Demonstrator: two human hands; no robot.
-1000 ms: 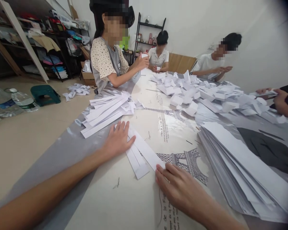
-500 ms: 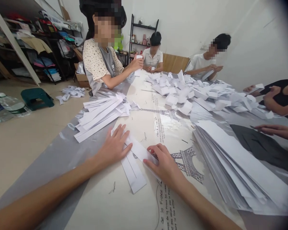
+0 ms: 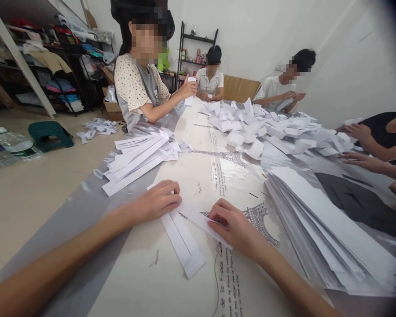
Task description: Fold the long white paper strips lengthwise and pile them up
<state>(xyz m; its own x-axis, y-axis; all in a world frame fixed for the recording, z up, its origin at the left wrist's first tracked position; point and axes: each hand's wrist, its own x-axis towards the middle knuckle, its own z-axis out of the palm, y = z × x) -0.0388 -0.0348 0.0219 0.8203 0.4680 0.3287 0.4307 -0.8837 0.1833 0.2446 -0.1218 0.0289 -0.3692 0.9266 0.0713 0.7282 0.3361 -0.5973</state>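
Observation:
A white paper strip [image 3: 197, 216] slants between my two hands above the printed tablecloth [image 3: 141, 281]. My left hand [image 3: 157, 201] has its fingers curled together at the strip's upper left end, its thumb tip pressing there. At the lower right end, my right hand [image 3: 235, 225] pinches the strip between thumb and fingers. A second strip with a dark line along it [image 3: 181, 247] lies on the cloth, its upper part under my left hand. Beyond my left hand lies a loose heap of flat strips [image 3: 140, 156].
A fanned stack of long white sheets [image 3: 323, 229] stands to my right, near a dark grey sheet [image 3: 346, 204]. Folded white paper pieces [image 3: 267, 125] pile up at the back right. Several co-workers sit round the table. A green stool [image 3: 50, 135] and water bottles [image 3: 18, 144] are on the floor.
My left hand's fingers, spread flat before, are now curled in at the strip's end. My right hand has moved slightly right and down. The lined strip has shifted a little toward me.

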